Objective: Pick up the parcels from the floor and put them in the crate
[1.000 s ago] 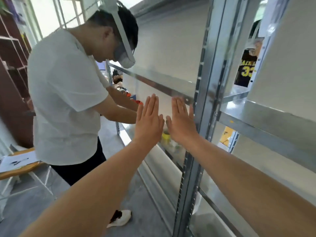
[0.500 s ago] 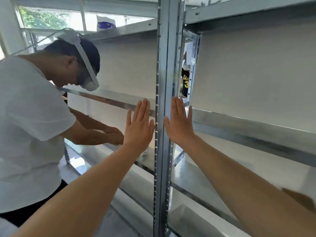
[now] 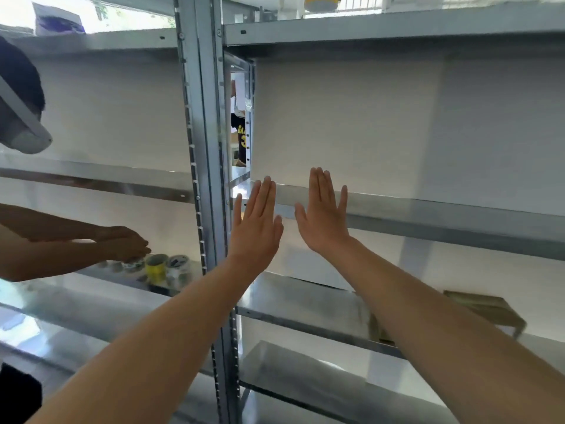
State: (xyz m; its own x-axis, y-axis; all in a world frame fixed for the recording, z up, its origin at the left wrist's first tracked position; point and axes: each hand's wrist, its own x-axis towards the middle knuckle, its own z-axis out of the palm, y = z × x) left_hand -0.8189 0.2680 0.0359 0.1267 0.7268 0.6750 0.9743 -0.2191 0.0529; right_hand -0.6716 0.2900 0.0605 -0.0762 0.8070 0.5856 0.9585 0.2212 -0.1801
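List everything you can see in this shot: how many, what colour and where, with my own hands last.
shelving rack: one, grey metal, fills the view
tape rolls: one yellow among a few pale ones, lower shelf on the left
cardboard box: one, brown, lower shelf on the right
yellow object: one, top shelf, cut off by the frame
other person's hands: two, at the tape rolls
headset: one, grey-white, on that person's head, left edge
person in a black shirt: one, seen through the gap behind the post
left hand: flat, fingers straight, raised before the middle shelf
right hand: likewise, beside it
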